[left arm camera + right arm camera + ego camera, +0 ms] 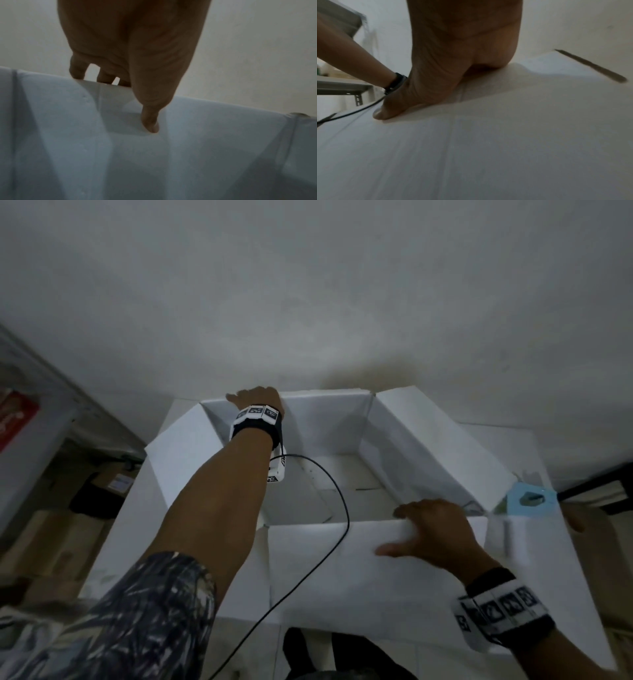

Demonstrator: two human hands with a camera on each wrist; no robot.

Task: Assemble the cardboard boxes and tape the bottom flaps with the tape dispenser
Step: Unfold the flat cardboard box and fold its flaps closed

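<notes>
Dim room, plain white wall [308, 285] ahead.
Left of wall: grey metal shelving [51, 392]; brown cartons [51, 542] beneath it. Pale tiled floor [376, 655] below.

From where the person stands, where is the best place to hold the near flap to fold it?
Probably the near flap's free top edge near its middle, from above, fingers over the edge and thumb on the outer face, as the right hand does. The edge is exposed and far from the crease.

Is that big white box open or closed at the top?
Open. The box shows its inside walls and floor, and its flaps spread outward. The left hand grips the far flap, the right hand the near one.
</notes>
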